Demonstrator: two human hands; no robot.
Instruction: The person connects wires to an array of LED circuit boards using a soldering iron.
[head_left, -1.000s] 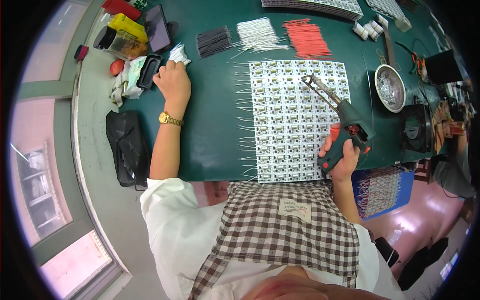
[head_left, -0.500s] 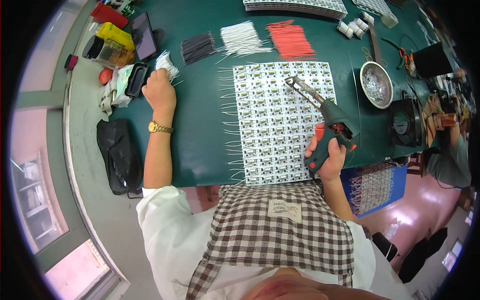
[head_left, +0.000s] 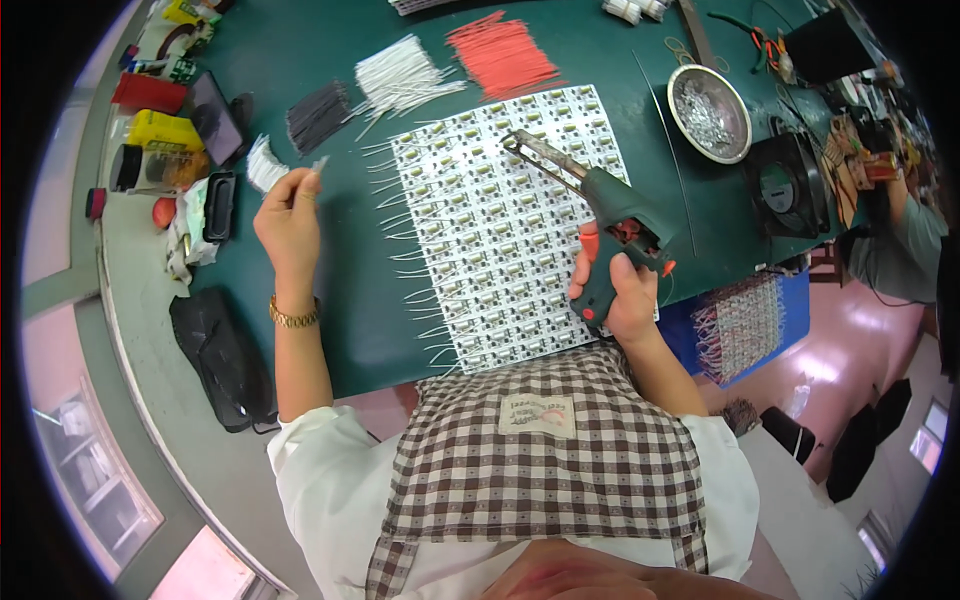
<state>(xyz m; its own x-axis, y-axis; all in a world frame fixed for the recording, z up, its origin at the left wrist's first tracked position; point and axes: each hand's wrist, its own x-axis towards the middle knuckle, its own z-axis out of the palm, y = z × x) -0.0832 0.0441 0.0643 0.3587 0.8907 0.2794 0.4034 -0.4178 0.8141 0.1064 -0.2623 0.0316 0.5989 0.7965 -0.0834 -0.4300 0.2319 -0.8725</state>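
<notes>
My left hand [head_left: 288,222] is closed, with thumb and fingertips pinching a small bunch of short white wires [head_left: 320,163] above the green tabletop. Beside it lies a pile of white wires [head_left: 266,165]. My right hand [head_left: 632,300] is wrapped round the dark green grip of a soldering gun [head_left: 625,210] with a red trigger. Its long metal tip points up and left over a panel of white circuit boards [head_left: 500,230]. White wires stick out along the panel's left edge. The panel lies tilted on the table in front of me.
Black wires [head_left: 318,116], longer white wires [head_left: 402,75] and red wires [head_left: 503,55] lie behind the panel. A metal bowl [head_left: 740,150] of small bits and a black fan [head_left: 787,185] stand right. A phone [head_left: 218,120], jar [head_left: 128,168] and black pouch [head_left: 215,350] are left. Someone's arm [head_left: 905,225] shows far right.
My left hand has lifted away from the short white wires with some pinched in its fingertips. The view has shifted and turned; my right hand still holds the soldering gun over the panel.
</notes>
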